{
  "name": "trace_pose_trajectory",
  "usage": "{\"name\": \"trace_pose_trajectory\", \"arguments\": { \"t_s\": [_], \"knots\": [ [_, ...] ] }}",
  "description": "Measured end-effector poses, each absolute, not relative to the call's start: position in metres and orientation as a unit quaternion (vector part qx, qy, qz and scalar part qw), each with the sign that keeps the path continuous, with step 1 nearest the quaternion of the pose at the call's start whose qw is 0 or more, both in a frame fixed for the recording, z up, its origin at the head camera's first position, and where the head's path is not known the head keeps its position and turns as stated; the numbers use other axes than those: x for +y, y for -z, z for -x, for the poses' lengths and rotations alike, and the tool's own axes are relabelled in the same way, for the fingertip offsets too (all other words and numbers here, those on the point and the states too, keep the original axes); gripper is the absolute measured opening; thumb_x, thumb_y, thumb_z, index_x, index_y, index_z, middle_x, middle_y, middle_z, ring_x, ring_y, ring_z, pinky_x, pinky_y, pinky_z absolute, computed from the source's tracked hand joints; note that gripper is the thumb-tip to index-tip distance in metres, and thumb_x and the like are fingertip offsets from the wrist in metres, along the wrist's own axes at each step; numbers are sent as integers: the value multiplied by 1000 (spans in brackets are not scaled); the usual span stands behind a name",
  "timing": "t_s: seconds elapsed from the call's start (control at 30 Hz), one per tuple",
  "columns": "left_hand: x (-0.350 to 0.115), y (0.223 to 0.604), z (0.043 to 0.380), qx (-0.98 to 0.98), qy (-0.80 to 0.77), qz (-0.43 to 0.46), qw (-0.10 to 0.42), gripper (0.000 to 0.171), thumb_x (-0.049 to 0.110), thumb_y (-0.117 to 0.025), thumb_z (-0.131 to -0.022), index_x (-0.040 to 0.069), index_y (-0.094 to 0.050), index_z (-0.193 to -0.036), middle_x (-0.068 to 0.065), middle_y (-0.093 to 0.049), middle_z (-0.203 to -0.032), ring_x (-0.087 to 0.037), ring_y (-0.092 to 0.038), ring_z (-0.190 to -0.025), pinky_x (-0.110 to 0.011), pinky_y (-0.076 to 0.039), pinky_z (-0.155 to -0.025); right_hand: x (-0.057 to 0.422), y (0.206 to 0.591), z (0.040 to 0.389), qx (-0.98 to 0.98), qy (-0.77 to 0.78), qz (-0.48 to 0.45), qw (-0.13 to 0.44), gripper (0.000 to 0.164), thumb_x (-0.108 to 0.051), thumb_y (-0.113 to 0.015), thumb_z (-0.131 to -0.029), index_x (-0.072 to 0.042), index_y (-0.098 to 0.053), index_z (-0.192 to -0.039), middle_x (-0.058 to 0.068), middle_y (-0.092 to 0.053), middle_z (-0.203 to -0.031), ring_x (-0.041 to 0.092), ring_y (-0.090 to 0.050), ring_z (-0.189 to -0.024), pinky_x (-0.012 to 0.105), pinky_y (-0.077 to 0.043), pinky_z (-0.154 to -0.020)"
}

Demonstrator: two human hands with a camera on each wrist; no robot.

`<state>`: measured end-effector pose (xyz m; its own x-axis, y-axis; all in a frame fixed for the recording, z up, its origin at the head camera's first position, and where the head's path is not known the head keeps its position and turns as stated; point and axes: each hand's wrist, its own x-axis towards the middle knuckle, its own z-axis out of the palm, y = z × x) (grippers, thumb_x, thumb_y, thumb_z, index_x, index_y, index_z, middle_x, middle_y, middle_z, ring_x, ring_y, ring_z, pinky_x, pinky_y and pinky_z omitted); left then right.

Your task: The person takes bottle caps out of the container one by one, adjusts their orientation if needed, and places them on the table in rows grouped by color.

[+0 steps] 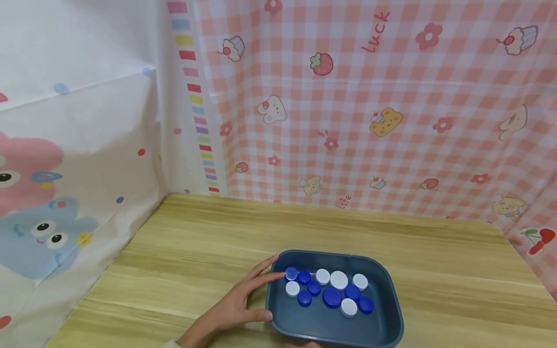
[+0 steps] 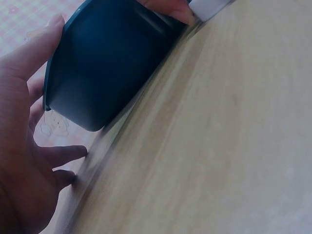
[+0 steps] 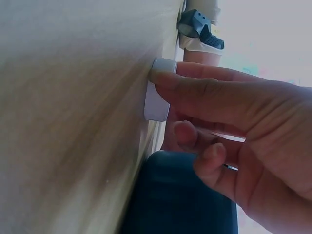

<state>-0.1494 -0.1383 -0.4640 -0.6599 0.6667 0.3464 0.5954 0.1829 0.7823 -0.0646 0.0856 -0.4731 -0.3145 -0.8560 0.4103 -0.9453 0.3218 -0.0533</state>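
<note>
A dark blue tray (image 1: 326, 328) on the table holds several blue caps (image 1: 332, 297) and white caps (image 1: 339, 280), mostly toward its far half. At the tray's left end, my left hand (image 1: 232, 304) has its fingers and thumb spread. Its thumb touches the rim, and a finger reaches over the edge beside a blue cap (image 1: 291, 273). Two other fingers (image 2: 66, 155) touch the table in the left wrist view. Beside the tray's near side, my right hand (image 3: 253, 117) pinches a white cap (image 3: 158, 100) close to the tabletop. Only fingertips of it show in the head view.
The wood-patterned table (image 1: 196, 241) extends around the tray. A pink checked curtain (image 1: 348, 96) hangs behind it, and a white printed cloth (image 1: 87, 121) hangs at the left. A dark strapped device (image 3: 200, 29) sits on the left wrist.
</note>
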Motion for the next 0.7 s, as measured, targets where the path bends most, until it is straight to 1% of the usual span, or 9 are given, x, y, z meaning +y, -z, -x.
{"name": "trace_pose_trajectory", "arguments": {
  "t_s": [0.1,0.23,0.37,0.47,0.5,0.53,0.6,0.67,0.7],
  "knots": [
    [-138,465,150,768,-488,-413,34,69,17,-77,-81,16,-46,-142,-4,-15,-159,-27,-13,-144,-61,-22,-106,87,467,66,-790,-156,-577,135,15,-19,-74,-77,-24,-64,-88,-13,-48,-79,-12,-31,-64,-1,-21,-53],
    [-138,467,151,770,-483,-416,29,69,18,-78,-80,16,-47,-142,-5,-15,-159,-28,-15,-144,-61,-24,-106,90,466,68,-791,-189,-580,47,13,-17,-70,-85,-22,-65,-96,-13,-51,-83,-15,-33,-69,-2,-25,-56],
    [-138,467,151,769,-482,-420,25,71,17,-78,-79,15,-47,-142,-6,-15,-159,-30,-14,-144,-61,-24,-106,92,466,68,-788,-210,-578,-18,11,-18,-59,-95,-21,-64,-105,-15,-55,-90,-17,-37,-75,-3,-28,-64],
    [-138,467,151,765,-488,-420,25,72,15,-79,-78,14,-46,-142,-7,-15,-159,-31,-14,-144,-60,-23,-106,96,445,68,-778,-180,-601,-32,14,-21,-55,-99,-22,-63,-110,-15,-55,-94,-17,-39,-79,-3,-29,-68],
    [-138,467,151,764,-489,-420,26,72,15,-79,-78,14,-46,-142,-7,-15,-159,-31,-14,-144,-60,-23,-106,98,434,68,-778,-166,-604,-41,15,-21,-54,-99,-21,-62,-111,-15,-53,-94,-16,-39,-78,-3,-29,-68],
    [-137,466,151,763,-490,-420,27,72,15,-79,-78,15,-46,-142,-7,-15,-159,-31,-14,-144,-60,-23,-106,100,422,68,-778,-175,-599,-66,17,-23,-53,-99,-21,-60,-114,-15,-52,-94,-16,-41,-79,-3,-31,-68],
    [-137,466,151,763,-490,-421,29,71,15,-78,-79,15,-46,-142,-7,-15,-159,-30,-13,-144,-60,-23,-106,105,399,66,-789,-196,-576,-87,19,-26,-52,-100,-20,-59,-116,-15,-52,-93,-15,-43,-77,-1,-35,-67],
    [-138,466,151,763,-488,-422,29,70,16,-77,-80,15,-46,-143,-8,-15,-159,-30,-14,-144,-60,-23,-107,110,382,65,-811,-236,-524,-108,21,-32,-50,-100,-21,-59,-116,-18,-52,-92,-14,-46,-74,3,-39,-66],
    [-138,466,151,764,-487,-423,30,70,16,-77,-81,15,-45,-143,-7,-15,-159,-29,-13,-144,-60,-23,-106,113,375,65,-819,-234,-516,-91,23,-36,-49,-100,-22,-59,-116,-18,-54,-93,-12,-48,-75,4,-40,-66]
  ]
}}
